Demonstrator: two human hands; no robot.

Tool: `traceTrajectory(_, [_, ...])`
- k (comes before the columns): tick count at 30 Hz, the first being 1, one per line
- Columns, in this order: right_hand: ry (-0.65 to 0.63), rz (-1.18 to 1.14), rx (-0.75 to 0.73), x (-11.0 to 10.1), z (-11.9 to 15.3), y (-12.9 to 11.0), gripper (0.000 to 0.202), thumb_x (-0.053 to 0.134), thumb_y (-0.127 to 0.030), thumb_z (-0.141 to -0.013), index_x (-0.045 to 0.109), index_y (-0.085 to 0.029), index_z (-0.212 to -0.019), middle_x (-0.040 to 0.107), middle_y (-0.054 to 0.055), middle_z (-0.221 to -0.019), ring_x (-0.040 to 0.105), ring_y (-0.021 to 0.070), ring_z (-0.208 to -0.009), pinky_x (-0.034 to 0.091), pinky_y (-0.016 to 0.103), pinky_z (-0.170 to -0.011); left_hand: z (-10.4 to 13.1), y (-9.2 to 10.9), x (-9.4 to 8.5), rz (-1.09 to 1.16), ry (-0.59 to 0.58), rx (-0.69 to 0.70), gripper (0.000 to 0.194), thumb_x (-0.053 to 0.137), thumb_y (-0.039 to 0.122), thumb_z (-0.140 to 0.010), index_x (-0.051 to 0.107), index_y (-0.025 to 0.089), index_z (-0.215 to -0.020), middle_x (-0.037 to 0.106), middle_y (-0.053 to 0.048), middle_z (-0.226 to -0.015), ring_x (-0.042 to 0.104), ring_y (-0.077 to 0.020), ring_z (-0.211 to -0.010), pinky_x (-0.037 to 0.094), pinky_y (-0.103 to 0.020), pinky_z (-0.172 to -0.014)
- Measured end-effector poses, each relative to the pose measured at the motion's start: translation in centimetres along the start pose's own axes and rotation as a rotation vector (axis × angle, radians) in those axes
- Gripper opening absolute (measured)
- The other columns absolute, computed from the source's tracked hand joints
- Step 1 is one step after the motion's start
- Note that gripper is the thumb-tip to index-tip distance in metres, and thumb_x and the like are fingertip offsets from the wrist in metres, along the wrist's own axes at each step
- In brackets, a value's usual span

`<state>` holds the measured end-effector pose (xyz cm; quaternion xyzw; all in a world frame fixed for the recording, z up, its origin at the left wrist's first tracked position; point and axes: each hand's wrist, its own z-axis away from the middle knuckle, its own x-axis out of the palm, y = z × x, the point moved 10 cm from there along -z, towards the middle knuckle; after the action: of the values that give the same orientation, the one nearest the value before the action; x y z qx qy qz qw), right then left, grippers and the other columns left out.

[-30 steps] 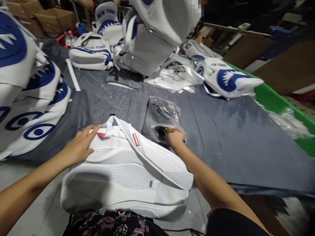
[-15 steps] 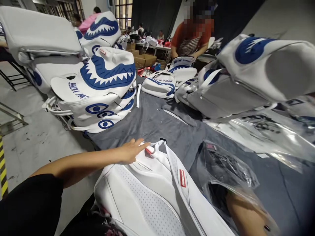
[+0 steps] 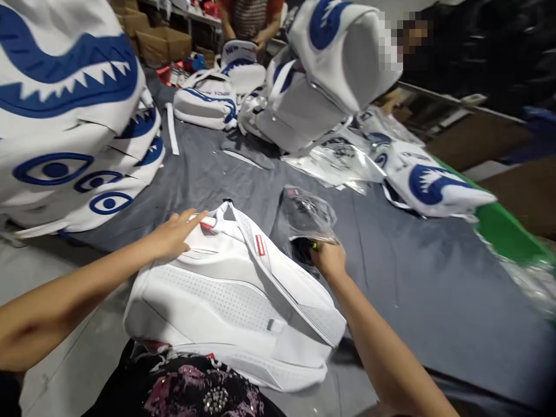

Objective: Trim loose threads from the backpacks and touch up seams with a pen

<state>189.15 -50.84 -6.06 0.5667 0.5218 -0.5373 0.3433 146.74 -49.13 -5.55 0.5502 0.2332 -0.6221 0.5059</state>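
A white backpack (image 3: 226,289) lies on its front at the table edge against my body, with its dotted back panel and a strap with a red label facing up. My left hand (image 3: 174,236) rests on its top end near the carry handle, fingers stretched out. To the right of the backpack is a clear plastic bag (image 3: 306,208) with dark contents. My right hand (image 3: 330,258) is at the near end of that bag, fingers closed. A small yellow-green piece (image 3: 315,245) shows at the fingertips; what it belongs to is hidden.
Stacked white backpacks (image 3: 65,121) with blue shark mouths and eyes stand at the left. More backpacks (image 3: 304,92) are piled ahead, and another (image 3: 438,179) lies at the right beside a green edge (image 3: 516,237). A co-worker's hands (image 3: 263,37) handle a bag across the grey-covered table (image 3: 434,289).
My view has swung right and down. My right hand, earlier partly behind the clear plastic at the lower right, now shows closed at the bag's near end. My left hand stays on the backpack.
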Motion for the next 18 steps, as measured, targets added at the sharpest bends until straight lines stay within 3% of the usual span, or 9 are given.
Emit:
traceTrajectory(2, [-0.074,-0.048,-0.018,-0.8,1.1,-0.9,0.023,0.056,-0.022,-0.080,0.076,-0.016,-0.088,0.074,0.014,-0.087,0.066,0.0243,-0.081,0.045,0.033,-0.072,-0.2,-0.2,-0.1,0.001,-0.005,0.020,0.096,0.059,0.019,-0.081,0.009,0.030,-0.163,0.020,-0.011,-0.168,0.042,-0.0376,-0.140,0.044,-0.047,-0.109])
traceTrajectory(5, [-0.038,-0.331,0.002,-4.5,2.8,-3.0,0.029,0.054,-0.037,-0.085,0.074,-0.015,-0.086,0.069,0.008,-0.077,0.062,0.0210,-0.071,0.044,0.031,-0.067,-0.1,-0.1,-0.4,0.013,-0.011,0.006,0.091,0.060,0.025,-0.083,0.016,0.029,-0.162,0.019,-0.013,-0.168,0.035,-0.0393,-0.146,0.040,-0.052,-0.112])
traceTrajectory(7, [-0.077,-0.572,0.055,-6.2,3.9,-4.7,0.031,0.061,-0.046,-0.081,0.070,-0.016,-0.077,0.062,0.003,-0.065,0.055,0.0167,-0.060,0.040,0.028,-0.058,0.4,1.2,-2.2,0.033,0.122,0.020,0.079,0.061,0.031,-0.086,0.031,0.024,-0.158,0.021,-0.016,-0.168,0.026,-0.0404,-0.151,0.033,-0.058,-0.116])
traceTrajectory(9, [-0.166,-0.794,0.081,-6.9,5.0,-7.2,0.033,0.067,-0.050,-0.076,0.067,-0.017,-0.073,0.057,0.000,-0.060,0.050,0.0138,-0.054,0.038,0.026,-0.053,1.5,3.6,-4.9,0.138,0.343,0.098,0.062,0.060,0.036,-0.090,0.048,0.020,-0.148,0.033,-0.016,-0.163,0.031,-0.0372,-0.149,0.030,-0.058,-0.117])
traceTrajectory(11, [-0.230,-0.935,0.044,-7.6,5.9,-10.5,0.033,0.072,-0.050,-0.074,0.068,-0.017,-0.074,0.060,0.001,-0.063,0.053,0.0138,-0.056,0.042,0.026,-0.054,2.6,6.0,-6.4,0.397,0.450,0.198,0.050,0.059,0.040,-0.092,0.059,0.020,-0.137,0.055,-0.013,-0.148,0.054,-0.0295,-0.130,0.044,-0.048,-0.108])
traceTrajectory(14, [-0.292,-0.985,-0.096,-8.4,7.2,-15.3,0.030,0.073,-0.047,-0.076,0.072,-0.017,-0.077,0.065,0.002,-0.069,0.056,0.0142,-0.061,0.044,0.026,-0.057,3.2,9.2,-5.6,0.795,0.332,0.301,0.036,0.067,0.038,-0.086,0.071,0.019,-0.116,0.075,-0.006,-0.108,0.069,-0.0178,-0.089,0.054,-0.029,-0.075])
traceTrajectory(16, [-0.316,-1.006,-0.175,-8.6,7.9,-17.6,0.027,0.074,-0.044,-0.078,0.072,-0.017,-0.077,0.065,0.002,-0.068,0.057,0.0136,-0.062,0.044,0.025,-0.058,3.5,10.0,-4.9,0.937,0.320,0.301,0.021,0.067,0.033,-0.084,0.073,0.017,-0.095,0.073,-0.002,-0.082,0.067,-0.0141,-0.073,0.050,-0.024,-0.063])
traceTrajectory(18, [-0.321,-1.095,-0.162,-8.4,8.2,-18.8,0.028,0.077,-0.044,-0.078,0.073,-0.018,-0.088,0.069,0.002,-0.072,0.060,0.0141,-0.066,0.044,0.025,-0.059,3.9,8.9,-4.5,1.112,0.408,0.212,0.019,0.066,0.034,-0.085,0.069,0.016,-0.084,0.069,0.000,-0.072,0.066,-0.0123,-0.065,0.048,-0.022,-0.057])
